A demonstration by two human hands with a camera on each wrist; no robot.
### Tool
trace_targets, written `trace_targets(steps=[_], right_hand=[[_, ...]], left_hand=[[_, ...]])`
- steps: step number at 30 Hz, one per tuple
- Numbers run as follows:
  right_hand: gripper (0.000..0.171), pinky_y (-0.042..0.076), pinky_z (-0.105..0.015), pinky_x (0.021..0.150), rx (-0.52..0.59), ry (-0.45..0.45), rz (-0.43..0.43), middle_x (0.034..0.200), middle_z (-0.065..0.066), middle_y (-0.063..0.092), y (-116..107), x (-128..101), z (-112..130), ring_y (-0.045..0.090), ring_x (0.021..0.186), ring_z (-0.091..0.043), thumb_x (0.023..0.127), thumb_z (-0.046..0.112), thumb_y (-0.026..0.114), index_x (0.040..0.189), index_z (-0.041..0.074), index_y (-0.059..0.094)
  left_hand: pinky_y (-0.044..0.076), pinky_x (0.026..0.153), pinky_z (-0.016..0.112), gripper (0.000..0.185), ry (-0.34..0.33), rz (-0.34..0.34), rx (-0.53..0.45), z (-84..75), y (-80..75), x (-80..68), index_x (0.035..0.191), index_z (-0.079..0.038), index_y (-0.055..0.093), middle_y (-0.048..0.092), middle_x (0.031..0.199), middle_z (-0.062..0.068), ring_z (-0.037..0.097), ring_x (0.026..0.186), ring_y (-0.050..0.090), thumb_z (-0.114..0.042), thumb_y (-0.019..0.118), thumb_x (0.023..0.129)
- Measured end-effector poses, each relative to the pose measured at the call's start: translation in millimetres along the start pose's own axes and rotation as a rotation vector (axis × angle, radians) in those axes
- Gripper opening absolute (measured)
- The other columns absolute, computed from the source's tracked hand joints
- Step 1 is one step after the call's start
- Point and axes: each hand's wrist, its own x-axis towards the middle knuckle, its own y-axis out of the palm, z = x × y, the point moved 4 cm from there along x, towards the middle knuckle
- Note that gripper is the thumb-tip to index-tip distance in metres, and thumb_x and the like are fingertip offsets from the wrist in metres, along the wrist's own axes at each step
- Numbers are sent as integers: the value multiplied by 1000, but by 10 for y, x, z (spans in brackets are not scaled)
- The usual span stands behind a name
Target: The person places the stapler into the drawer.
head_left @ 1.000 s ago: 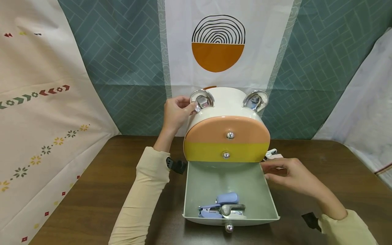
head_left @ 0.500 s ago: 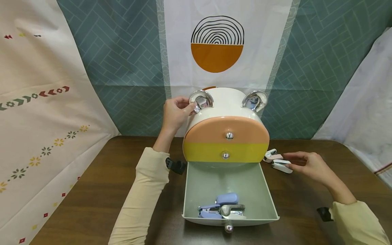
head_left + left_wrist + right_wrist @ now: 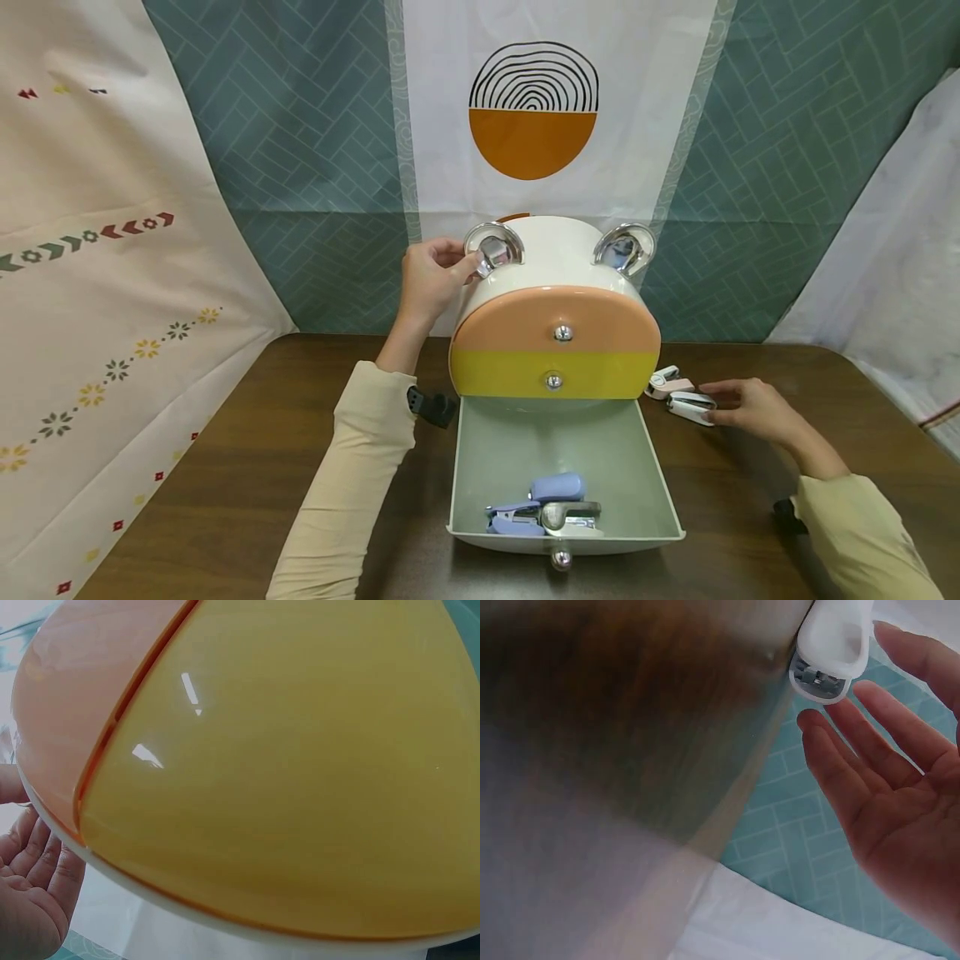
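the brown wooden table (image 3: 225, 467) runs across in front of me, its grain dark and a little glossy. on the table's right half, towards the back, lies a small pink stapler (image 3: 667, 382). near the middle of the table's front edge i see a purple stapler (image 3: 557, 487), and a blue and chrome one (image 3: 525, 518) lies tight against it. behind the table's far edge hangs a teal cloth (image 3: 300, 167) with a brick pattern. over it, centred on the table, is a white banner (image 3: 533, 192) with an orange half-circle under black arched lines. a cream cloth (image 3: 112, 292) with small flowers drapes past the table's left end, and a plain white cloth (image 3: 900, 292) past its right end.
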Motion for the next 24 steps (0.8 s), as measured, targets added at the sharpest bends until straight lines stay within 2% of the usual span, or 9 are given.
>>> trace_targets(steps=[5, 8, 15, 24], right_hand=[[48, 51, -31, 61, -34, -9, 36, 92, -25, 65, 27, 49, -18, 62, 80, -27, 71, 15, 75, 106, -13, 59], [48, 48, -28, 59, -54, -20, 49, 87, -20, 66, 45, 74, -24, 60, 75, -21, 70, 14, 75, 105, -14, 60], [44, 47, -28, 57, -94, -43, 67, 82, -16, 66, 70, 118, -40, 59, 71, -19, 69, 9, 74, 103, -15, 60], [38, 51, -30, 58, -113, -65, -51, 86, -20, 66, -8, -44, 41, 63, 74, -27, 68, 7, 75, 99, -10, 64]], left_hand=[[55, 58, 23, 18, 4, 0, 2, 1, 1, 0, 88, 12, 64, 65, 81, 25, 6, 59, 59, -4, 65, 79], [55, 58, 23, 18, 3, 3, 9, 1, 0, -4, 88, 11, 64, 65, 81, 24, 6, 59, 59, -4, 65, 80], [55, 58, 23, 17, 3, 4, -1, 3, -5, -3, 88, 12, 64, 64, 81, 25, 6, 59, 59, -4, 65, 80], [55, 57, 22, 18, 12, -7, 8, -4, 1, 1, 86, 11, 65, 65, 79, 24, 7, 58, 59, -5, 65, 79]])
